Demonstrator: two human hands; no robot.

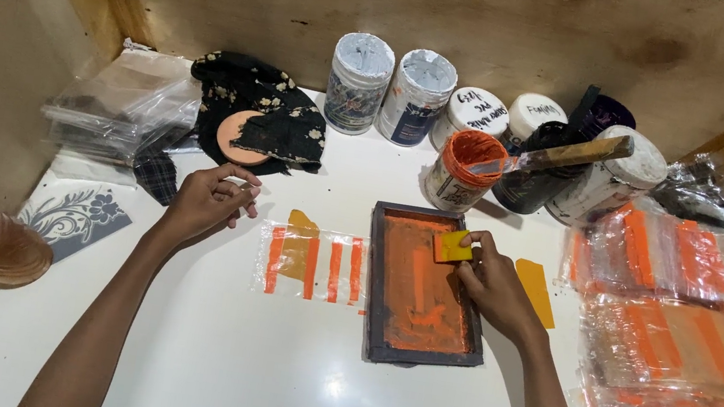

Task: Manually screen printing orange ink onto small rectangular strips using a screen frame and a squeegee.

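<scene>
A: Head view, looking down. A dark-framed printing screen (426, 286), its mesh flooded with orange ink, is laid flat on the white table (259, 362), long axis running away from the person. A small yellow squeegee (451, 246) is pinched by the fingers of the right hand (494, 287) and is set on the mesh at the far end of the frame.

B: Left hand noted?

A: The left hand (207, 203) is rested on the table, well left of the frame. Its fingers are curled narrow; whether anything small is held between them cannot be told. A clear sheet printed with orange stripes (314, 264) is lain between the left hand and the frame, just beside the frame's left edge, stripes parallel to the frame's long side.

B: Key relation recorded?

A: The squeegee is found at the far end, with the length of the mesh stretched toward the person below it. The right hand is the nearer one; the left is kept apart.

B: Surroundings?

A: An open orange ink jar (462, 171) with a stick propped across it is stood just beyond the frame. More lidded jars (390, 90) are lined against the wooden wall. Stacked printed bags (681, 331) are piled at the right, a dark floral cloth (265, 111) at upper left.
</scene>
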